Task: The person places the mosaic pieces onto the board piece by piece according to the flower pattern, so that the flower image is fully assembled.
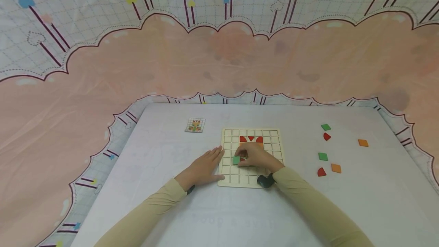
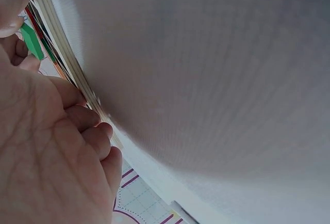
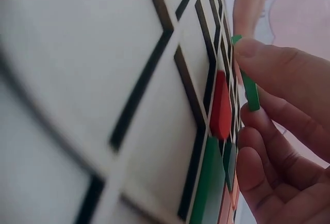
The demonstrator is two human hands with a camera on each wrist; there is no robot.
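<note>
A pale wooden grid board (image 1: 226,178) lies on the white table in the head view. My right hand (image 1: 255,155) pinches a green square tile (image 1: 236,160) over the left-middle cells; the right wrist view has this tile (image 3: 251,92) between thumb and fingers, tilted just off the surface. Red pieces (image 1: 259,139) sit in the upper rows, with orange partly covered by my hand. Close to the right wrist camera, a red piece (image 3: 220,110) and a green piece (image 3: 206,177) sit on the grid. My left hand (image 1: 204,165) touches the board's left edge, fingers extended.
A small pattern card (image 1: 195,125) lies beyond the board, to its left. Loose pieces are scattered on the right: green tiles (image 1: 323,156), red rounded pieces (image 1: 321,172) and orange tiles (image 1: 336,168). A patterned cloth (image 1: 240,60) hangs behind the table.
</note>
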